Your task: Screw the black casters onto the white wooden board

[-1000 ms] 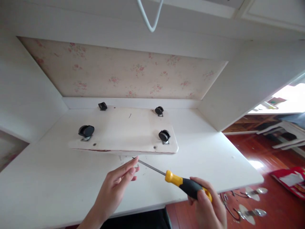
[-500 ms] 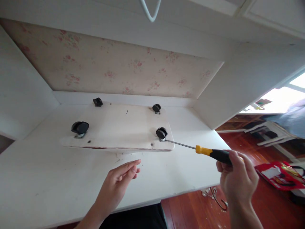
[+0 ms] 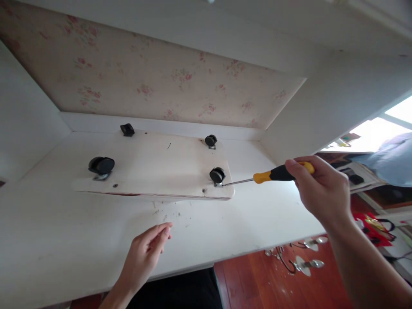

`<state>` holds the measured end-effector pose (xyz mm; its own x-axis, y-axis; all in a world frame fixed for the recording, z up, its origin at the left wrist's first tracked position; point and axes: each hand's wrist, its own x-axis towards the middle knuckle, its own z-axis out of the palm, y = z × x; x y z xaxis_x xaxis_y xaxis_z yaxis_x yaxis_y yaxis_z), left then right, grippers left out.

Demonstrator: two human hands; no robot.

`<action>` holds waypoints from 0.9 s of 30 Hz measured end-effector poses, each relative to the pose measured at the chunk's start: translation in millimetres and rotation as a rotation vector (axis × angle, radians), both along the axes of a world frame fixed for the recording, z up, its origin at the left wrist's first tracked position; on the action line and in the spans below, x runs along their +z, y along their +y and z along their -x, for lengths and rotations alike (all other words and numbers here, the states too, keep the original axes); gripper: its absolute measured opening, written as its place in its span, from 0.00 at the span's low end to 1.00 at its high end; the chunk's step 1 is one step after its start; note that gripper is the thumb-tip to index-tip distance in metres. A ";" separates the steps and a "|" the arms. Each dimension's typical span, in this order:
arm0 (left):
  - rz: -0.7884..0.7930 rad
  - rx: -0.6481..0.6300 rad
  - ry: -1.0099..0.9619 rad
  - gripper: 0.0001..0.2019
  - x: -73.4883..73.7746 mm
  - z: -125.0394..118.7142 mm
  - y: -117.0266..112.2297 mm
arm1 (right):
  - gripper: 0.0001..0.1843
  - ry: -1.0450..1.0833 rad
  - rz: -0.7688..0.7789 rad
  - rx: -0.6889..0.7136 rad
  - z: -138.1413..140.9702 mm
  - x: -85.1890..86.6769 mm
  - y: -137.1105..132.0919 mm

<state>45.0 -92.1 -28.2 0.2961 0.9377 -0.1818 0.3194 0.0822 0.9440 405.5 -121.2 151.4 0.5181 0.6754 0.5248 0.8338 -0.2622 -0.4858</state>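
My right hand is wrapped round the handle of a yellow and black screwdriver. Its thin shaft slants left, and the tip meets the metal plate of the front right caster. That caster is black and sits on a white board with its wheels facing up. My left hand hovers over the white surface in front of the board, thumb and fingertips pressed together. Whatever they may hold is too small to see. Three more black casters stand on the board: front left, back left and back right.
Small crumbs of debris lie on the white countertop. A flower-patterned wall panel closes the back, with a white side panel at right. On the red wooden floor lies a chandelier-like fitting; a red bag sits farther right.
My right hand has moved up and forward, shifting its grip and lowering the screwdriver's angle at the caster plate. My left hand has drawn slightly left, its fingertips closing together. The view has shifted slightly.
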 end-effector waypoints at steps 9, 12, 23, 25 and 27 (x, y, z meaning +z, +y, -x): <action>-0.084 0.014 0.080 0.19 -19.2 10.6 5.3 | 0.17 -0.121 0.153 0.035 18.2 23.6 18.4; -0.099 0.001 0.092 0.19 -18.8 9.8 6.8 | 0.18 -0.188 0.168 0.074 22.2 29.5 21.6; -0.097 0.011 0.102 0.20 -22.3 14.5 9.4 | 0.17 -0.349 0.261 0.159 42.3 44.0 37.9; -0.095 0.009 0.104 0.20 -22.0 15.0 9.6 | 0.17 -0.365 0.276 0.185 44.0 46.0 40.3; -0.091 0.003 0.100 0.20 -21.5 15.5 9.6 | 0.17 -0.390 0.294 0.208 45.0 47.4 42.2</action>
<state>29.5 -82.5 -49.8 0.2775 0.9526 -0.1245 0.4125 -0.0011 0.9110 360.5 -79.0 198.8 0.1618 0.8906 0.4251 0.9868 -0.1505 -0.0602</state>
